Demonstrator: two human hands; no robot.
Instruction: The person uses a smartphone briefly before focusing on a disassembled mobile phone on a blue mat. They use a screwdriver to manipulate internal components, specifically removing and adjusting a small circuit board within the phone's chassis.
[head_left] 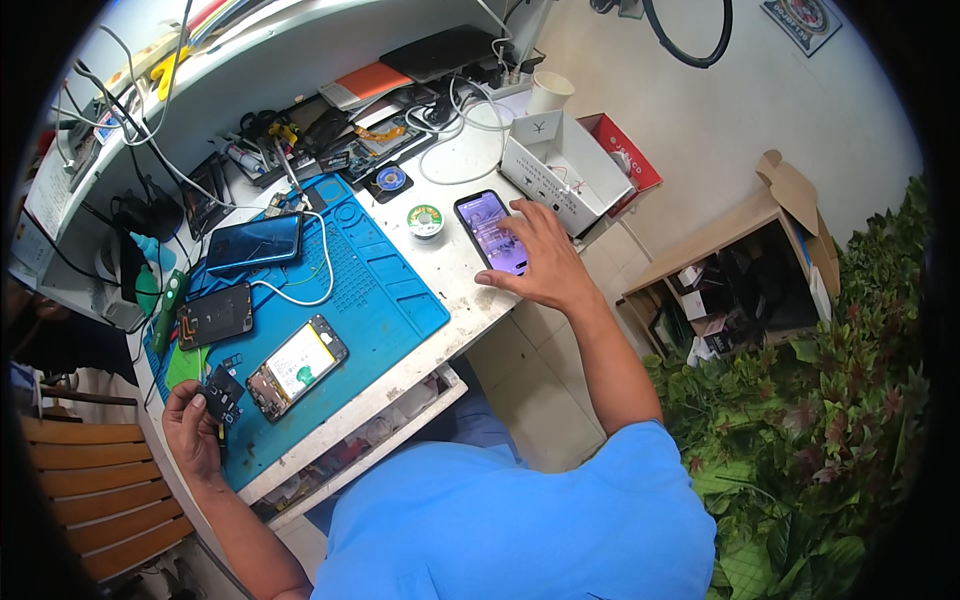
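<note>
My left hand is closed at the near left edge of the blue repair mat, pinching a flat black phone part by its edge. Just right of that part lies an opened phone with its pale battery exposed. My right hand spreads its fingers over a lit smartphone on the white bench. One fingertip is at the purplish screen, and the thumb is by the phone's lower corner. Behind the opened phone rest a dark phone back panel and a blue phone.
A solder spool stands left of the lit phone. An open white box sits at the bench's right end. Tools and cables crowd the back. The drawer is pulled out near my body. A wooden chair stands at left.
</note>
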